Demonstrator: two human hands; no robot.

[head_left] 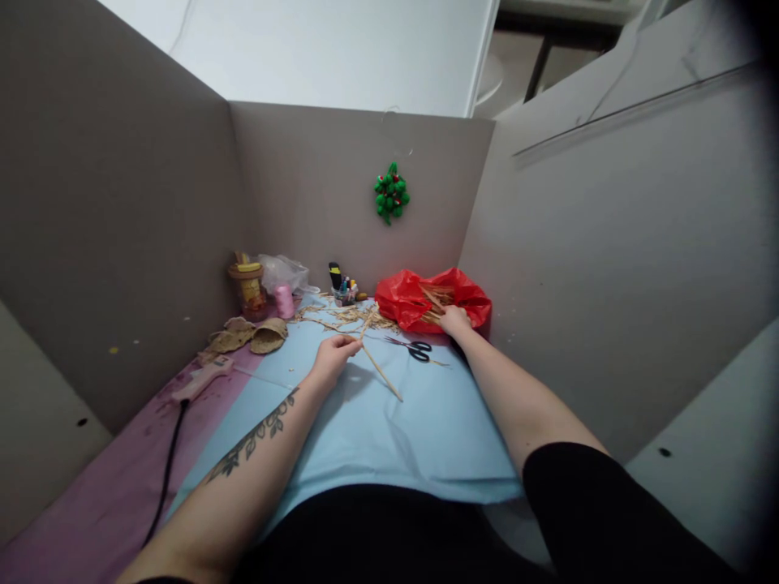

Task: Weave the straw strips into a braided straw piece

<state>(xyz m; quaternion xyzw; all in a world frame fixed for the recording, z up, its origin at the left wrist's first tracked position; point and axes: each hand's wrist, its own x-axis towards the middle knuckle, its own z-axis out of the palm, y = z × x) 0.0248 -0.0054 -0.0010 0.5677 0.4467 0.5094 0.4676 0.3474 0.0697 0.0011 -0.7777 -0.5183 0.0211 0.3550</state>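
Observation:
My left hand (334, 357) is closed in a pinch on a thin length of straw (383, 375). One end slants down toward the front over the blue sheet; the other points up past my fingers. My right hand (456, 319) reaches into the mouth of a red plastic bag (402, 298), its curled fingers on the straw strands (436, 297) inside. The fingertips are partly hidden there. Between my hands, black-handled scissors (419, 349) lie on the blue sheet (438, 430). Loose straw pieces (346, 315) are scattered behind my left hand.
At left are a pink glue gun (207, 379) with a black cord, small woven pouches (268, 335), a pink thread spool (284, 301) and a brown-lidded jar (250, 290). A pen holder (345, 294) stands behind. Grey panels (329, 195) enclose the table; a green ornament (391, 195) hangs there.

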